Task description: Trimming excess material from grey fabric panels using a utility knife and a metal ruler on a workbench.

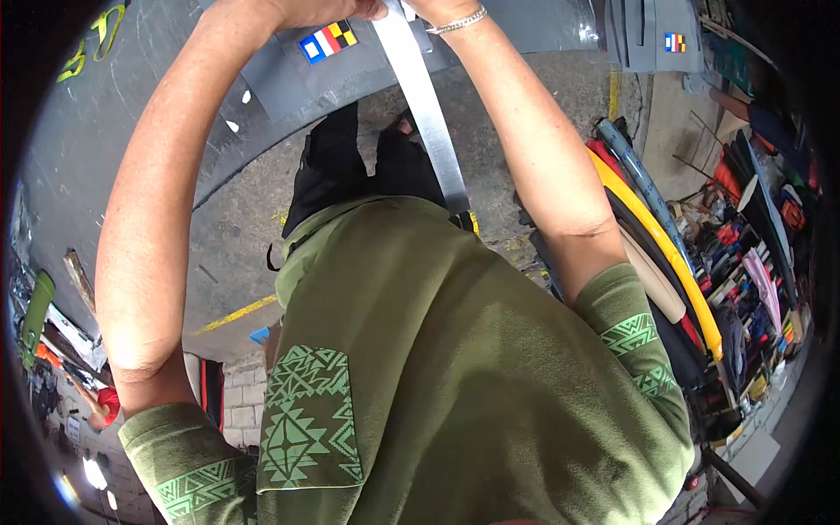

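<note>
Silvery strip (424, 109), 12 o'clock inward; left hand (302, 10), right hand (437, 10) at 12, grips cropped, can't tell. Best steadied flat, pressed evenly.

The table (131, 105) carries a grey sheet (293, 87) with a colourful patch (329, 42).

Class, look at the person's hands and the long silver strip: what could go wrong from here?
The silver strip juts past the edge of the grey work surface toward the green shirt, so a lean forward might knock it askew. The left hand is right beside the strip and could get scraped if its edge is sharp, which I cannot tell.
</note>
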The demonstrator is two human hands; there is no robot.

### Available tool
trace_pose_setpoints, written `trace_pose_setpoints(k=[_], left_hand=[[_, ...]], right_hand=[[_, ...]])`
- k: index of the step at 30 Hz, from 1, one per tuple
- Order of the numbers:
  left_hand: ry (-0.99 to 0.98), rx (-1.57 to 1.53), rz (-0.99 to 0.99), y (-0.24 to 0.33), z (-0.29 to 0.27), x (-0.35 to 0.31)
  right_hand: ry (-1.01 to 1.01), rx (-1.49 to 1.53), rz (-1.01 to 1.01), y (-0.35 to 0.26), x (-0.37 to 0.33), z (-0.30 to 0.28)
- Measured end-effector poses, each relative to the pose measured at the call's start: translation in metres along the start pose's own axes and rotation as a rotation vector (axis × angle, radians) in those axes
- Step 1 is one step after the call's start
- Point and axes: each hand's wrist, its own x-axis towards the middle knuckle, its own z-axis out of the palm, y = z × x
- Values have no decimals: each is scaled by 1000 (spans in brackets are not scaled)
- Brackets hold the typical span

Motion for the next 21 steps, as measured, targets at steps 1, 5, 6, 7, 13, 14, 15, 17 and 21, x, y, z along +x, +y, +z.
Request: trace_pose_setpoints(k=[1, 5, 6, 7, 13, 14, 15, 17, 21], left_hand=[[4, -2, 17, 4, -3, 3], [-20, -26, -27, -3, 5, -6], [-6, -32, -17, -1, 4, -5], [2, -27, -2, -15, 10, -1], [33, 46, 250, 16, -16, 21], [385, -177, 308, -48, 57, 24], [247, -188, 253, -49, 58, 34], [140, -149, 233, -53, 63, 39], [-25, -168, 334, -43, 49, 54]], right_hand=[[261, 95, -315, 27, 2, 14], [-81, -14, 53, -36, 0, -20], [-72, -21, 60, -19, 4, -11], [213, 112, -287, 12, 11, 9], [348, 200, -252, 71, 25, 30], [351, 669, -87, 18, 24, 42], [521, 728, -188, 17, 25, 48], [371, 735, 45, -7, 2, 6], [414, 710, -51, -18, -49, -61]])
